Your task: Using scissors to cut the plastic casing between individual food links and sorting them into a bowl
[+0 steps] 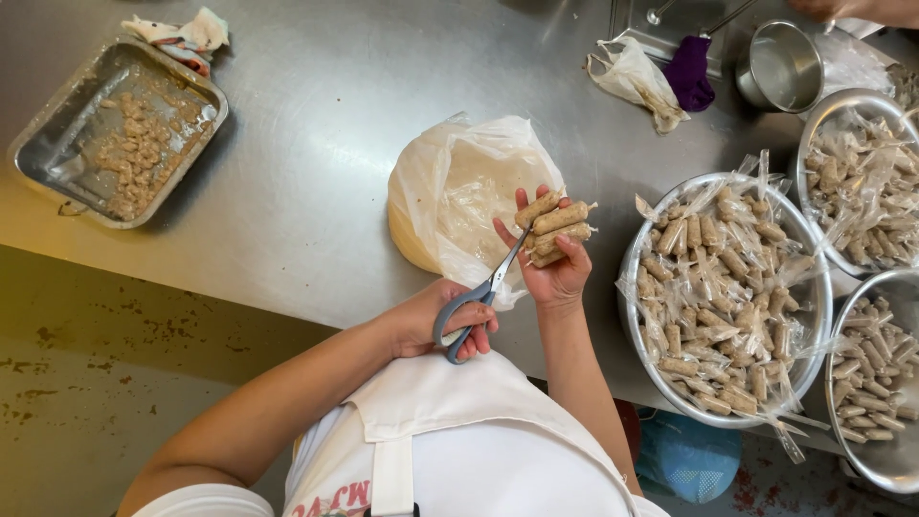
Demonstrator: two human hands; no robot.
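I see my right hand (555,273) gripping four tan plastic-wrapped sausage rolls (557,226); my left hand (436,321), just beside, grips grey-handled scissors (476,306), blades touching them.

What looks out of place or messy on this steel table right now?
Little stands out. A crumpled rag lies against the far rim of the steel tray, which holds only scattered crumbs. The left hand holds scissors at the wrapped rolls gripped in the right hand.
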